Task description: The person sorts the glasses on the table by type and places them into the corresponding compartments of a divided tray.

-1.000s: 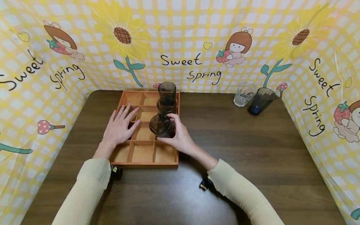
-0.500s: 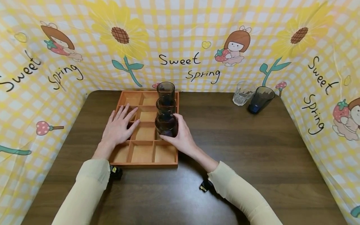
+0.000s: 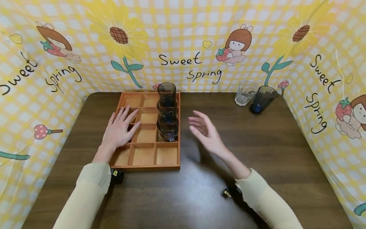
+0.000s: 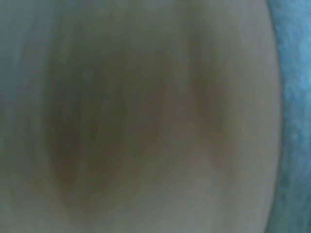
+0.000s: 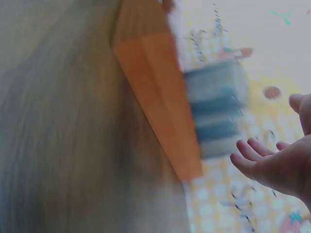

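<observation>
A wooden tray (image 3: 167,167) divided into compartments lies on the table. Along its right column stand three dark tinted glasses: a rear glass (image 3: 166,92), a middle glass (image 3: 166,107) and a front glass (image 3: 168,128). My left hand (image 3: 118,130) rests on the tray's left side with its fingers spread. To the right of the tray, my right hand (image 3: 208,132) holds nothing, its fingers loosely bent and apart from the front glass. The right wrist view shows this hand (image 5: 282,167) beside the blurred glasses. Only blurred skin and sleeve fill the left wrist view.
A clear glass (image 3: 244,94) and another dark tinted glass (image 3: 263,100) stand at the table's back right. Behind the brown table (image 3: 228,140) hangs a yellow checked cloth (image 3: 183,38), which also runs along both sides.
The front glass has gone from tilted to upright in its compartment. My right hand has let go of it and moved right, off the tray. My left hand has stayed in place.
</observation>
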A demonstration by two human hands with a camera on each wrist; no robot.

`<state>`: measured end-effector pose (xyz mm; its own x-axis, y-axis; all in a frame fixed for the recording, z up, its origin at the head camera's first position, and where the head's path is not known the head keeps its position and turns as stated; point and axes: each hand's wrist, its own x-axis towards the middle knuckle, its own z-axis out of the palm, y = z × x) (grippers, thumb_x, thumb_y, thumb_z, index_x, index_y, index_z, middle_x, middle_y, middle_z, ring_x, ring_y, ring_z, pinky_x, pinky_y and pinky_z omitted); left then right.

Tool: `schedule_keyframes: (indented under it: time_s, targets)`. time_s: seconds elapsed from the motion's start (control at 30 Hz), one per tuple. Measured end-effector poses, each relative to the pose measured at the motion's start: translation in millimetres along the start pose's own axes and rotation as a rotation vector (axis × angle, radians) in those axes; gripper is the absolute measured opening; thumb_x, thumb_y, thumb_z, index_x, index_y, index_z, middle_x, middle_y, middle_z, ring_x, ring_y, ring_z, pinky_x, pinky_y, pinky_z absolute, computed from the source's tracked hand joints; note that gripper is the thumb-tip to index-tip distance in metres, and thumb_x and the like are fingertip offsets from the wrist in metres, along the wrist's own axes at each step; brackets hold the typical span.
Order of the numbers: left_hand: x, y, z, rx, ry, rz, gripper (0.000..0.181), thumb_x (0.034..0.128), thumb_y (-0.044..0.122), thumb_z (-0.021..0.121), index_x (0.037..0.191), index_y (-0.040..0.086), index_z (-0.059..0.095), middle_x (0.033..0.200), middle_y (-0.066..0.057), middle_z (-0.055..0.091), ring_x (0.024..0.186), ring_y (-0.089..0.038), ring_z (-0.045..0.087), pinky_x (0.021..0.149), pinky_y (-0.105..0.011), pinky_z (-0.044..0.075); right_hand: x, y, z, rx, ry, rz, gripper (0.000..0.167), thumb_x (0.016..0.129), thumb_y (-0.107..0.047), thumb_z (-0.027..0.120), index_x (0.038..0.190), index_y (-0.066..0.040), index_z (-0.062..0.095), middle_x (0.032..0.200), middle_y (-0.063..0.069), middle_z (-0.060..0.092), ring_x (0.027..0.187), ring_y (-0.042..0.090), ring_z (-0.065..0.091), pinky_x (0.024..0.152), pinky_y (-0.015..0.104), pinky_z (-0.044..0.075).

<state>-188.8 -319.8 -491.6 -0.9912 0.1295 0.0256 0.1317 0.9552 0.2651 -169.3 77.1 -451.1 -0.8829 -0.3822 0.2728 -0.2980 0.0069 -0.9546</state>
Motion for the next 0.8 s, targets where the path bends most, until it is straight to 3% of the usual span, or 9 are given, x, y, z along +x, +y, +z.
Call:
schedule_keyframes:
  time_s: [0.1, 0.2, 0.33, 0.4, 0.47, 0.67, 0.8]
  targets:
    - [0.0, 0.6, -1.2, 0.000, -0.001, 0.001, 0.074, 0.1138, 0.068, 0.034, 0.178, 0.034, 0.021, 0.187, -0.013, 0.009, 0.174, -0.043, 0.008, 0.139, -0.069, 0.001, -9.4, -6.6, -27.3, 0.016, 0.041, 0.015, 0.067, 0.105, 0.007, 0.062, 0.166, 0.004, 0.035, 0.156, 0.035, 0.056, 0.145, 0.044, 0.061, 0.126, 0.043, 0.050]
    - [0.2, 0.5, -0.6, 0.000, 0.004, 0.003, 0.074, 0.1137, 0.068, 0.035, 0.178, 0.033, 0.021, 0.187, -0.014, 0.009, 0.173, -0.044, 0.009, 0.139, -0.070, 0.002, -17.7, -7.7, -55.3, 0.024, 0.105, 0.023, 0.067, 0.105, 0.009, 0.060, 0.167, 0.002, 0.035, 0.155, 0.032, 0.060, 0.138, 0.025, 0.068, 0.118, 0.027, 0.055]
    - [0.3, 0.2, 0.6, -0.001, 0.009, 0.007, 0.074, 0.1136, 0.068, 0.035, 0.178, 0.033, 0.022, 0.187, -0.015, 0.011, 0.173, -0.045, 0.010, 0.138, -0.071, 0.003, -27.4, -4.5, -92.5, 0.028, 0.211, 0.005, 0.065, 0.105, 0.012, 0.058, 0.165, 0.007, 0.034, 0.141, 0.005, 0.073, 0.125, 0.005, 0.073, 0.110, 0.018, 0.056]
    - [-0.3, 0.4, 0.8, -0.001, 0.008, 0.007, 0.074, 0.1135, 0.068, 0.034, 0.178, 0.034, 0.021, 0.187, -0.016, 0.012, 0.173, -0.045, 0.010, 0.138, -0.071, 0.003, -31.7, -1.5, -110.2, 0.038, 0.270, 0.001, 0.061, 0.106, 0.012, 0.058, 0.163, 0.009, 0.037, 0.133, -0.010, 0.075, 0.120, 0.001, 0.074, 0.108, 0.015, 0.056]
    - [-0.6, -0.1, 1.3, 0.001, 0.005, 0.007, 0.074, 0.1137, 0.068, 0.034, 0.178, 0.034, 0.021, 0.187, -0.016, 0.012, 0.173, -0.045, 0.010, 0.138, -0.072, 0.003, -35.5, 1.7, -126.3, 0.073, 0.338, 0.006, 0.056, 0.106, 0.012, 0.057, 0.160, 0.007, 0.042, 0.125, -0.016, 0.078, 0.115, -0.001, 0.075, 0.105, 0.013, 0.057]
    - [-0.4, -0.3, 0.6, -0.003, 0.006, 0.005, 0.073, 0.1143, 0.063, 0.040, 0.178, 0.033, 0.022, 0.187, -0.016, 0.012, 0.173, -0.045, 0.009, 0.138, -0.071, 0.003, -35.7, 9.0, -163.3, 0.278, 0.588, 0.014, 0.035, 0.107, 0.009, 0.059, 0.140, -0.003, 0.060, 0.107, -0.003, 0.082, 0.099, 0.006, 0.080, 0.090, 0.018, 0.064]
    - [-0.1, 0.1, -0.7, -0.004, 0.002, 0.005, 0.073, 0.1143, 0.062, 0.041, 0.178, 0.032, 0.022, 0.187, -0.016, 0.011, 0.173, -0.045, 0.009, 0.138, -0.070, 0.001, -29.7, 13.2, -186.6, 0.391, 0.763, 0.004, 0.021, 0.108, 0.002, 0.062, 0.128, -0.004, 0.061, 0.100, 0.003, 0.079, 0.093, 0.013, 0.079, 0.086, 0.021, 0.066]
